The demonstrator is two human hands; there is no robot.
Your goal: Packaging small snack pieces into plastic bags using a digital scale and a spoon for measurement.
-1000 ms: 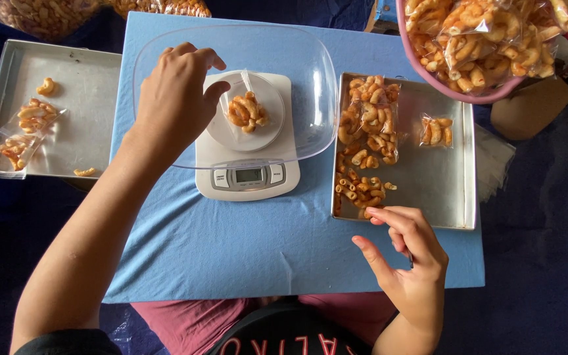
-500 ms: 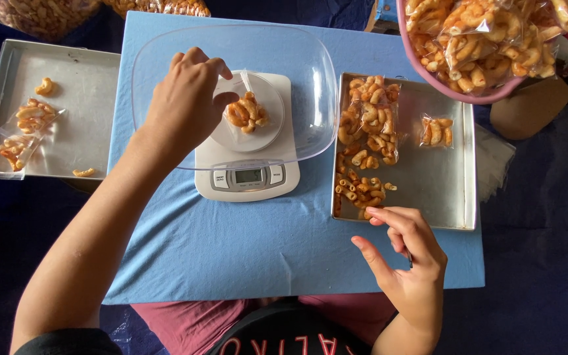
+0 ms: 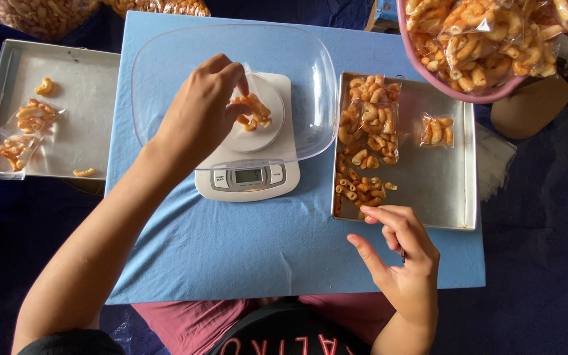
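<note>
Upper centre of the frame: left hand inside the clear plastic bowl, fingertips pinched on the top of a small clear bag of orange curled snacks, bag just above the white round platform of the kitchen scale. Scale and bowl on a blue cloth across the middle. Lower right: right hand half curled, fingers bent and loosely apart, fingertips at the near edge of the right metal tray, just beside a loose heap of snacks; grip on anything there not clear. Larger filled bag and a small one on the same tray. Far left: second metal tray with a few small bags. Upper right corner: pink bowl full of packed snacks.
</note>
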